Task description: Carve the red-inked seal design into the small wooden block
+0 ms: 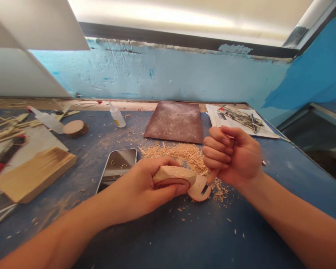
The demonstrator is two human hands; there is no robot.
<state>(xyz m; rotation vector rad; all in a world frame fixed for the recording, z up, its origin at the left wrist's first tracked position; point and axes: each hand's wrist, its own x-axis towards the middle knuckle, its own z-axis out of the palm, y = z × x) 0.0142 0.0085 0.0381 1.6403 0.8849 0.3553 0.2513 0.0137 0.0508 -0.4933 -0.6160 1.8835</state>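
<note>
My left hand [141,188] is wrapped round a pale wooden piece [184,179] and presses it onto the blue table [168,239]. My right hand [231,155] is a closed fist round a small carving tool [208,183]. The tool's metal tip touches the rounded end of the wood. A heap of wood shavings [179,153] lies just behind the piece.
A phone [117,166] lies face up left of my left hand. A brown sheet [175,121] and printed paper [240,119] lie at the back. A wooden block [34,173], wood disc [75,128], two small bottles [117,116], sticks and a red-handled tool [3,157] are at left.
</note>
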